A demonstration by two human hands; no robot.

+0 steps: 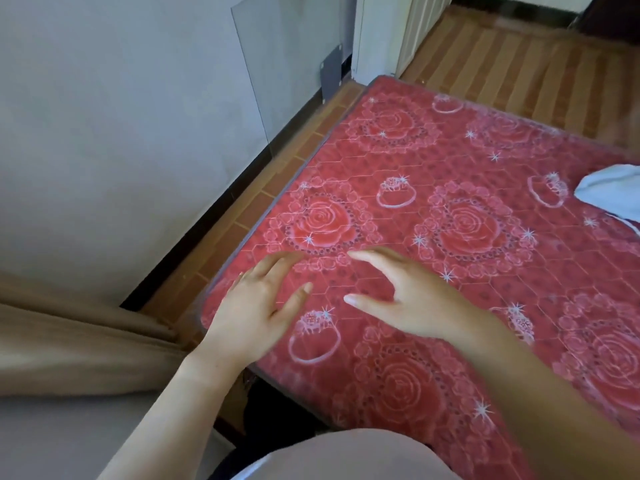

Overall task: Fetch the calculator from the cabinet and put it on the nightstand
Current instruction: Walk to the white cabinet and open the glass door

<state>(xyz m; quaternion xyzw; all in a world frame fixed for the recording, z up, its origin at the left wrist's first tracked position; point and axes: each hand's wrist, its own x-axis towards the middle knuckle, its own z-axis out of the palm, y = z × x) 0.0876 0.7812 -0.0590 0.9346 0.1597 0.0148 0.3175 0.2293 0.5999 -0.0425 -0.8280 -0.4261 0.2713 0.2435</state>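
My left hand [258, 303] and my right hand [412, 299] hover side by side over the near left corner of a red mattress [450, 174] printed with roses and rings. Both hands are empty, fingers spread, palms down. No calculator, cabinet or nightstand shows in the head view.
A grey wall [121, 133] runs along the left, with a narrow strip of brown tiled floor [277, 168] between it and the mattress. A clear sheet [287, 64] leans on the wall. Beige curtain folds [69, 341] hang at lower left. A pale blue cloth [613, 192] lies at the mattress's right edge. White door panels [388, 32] stand beyond.
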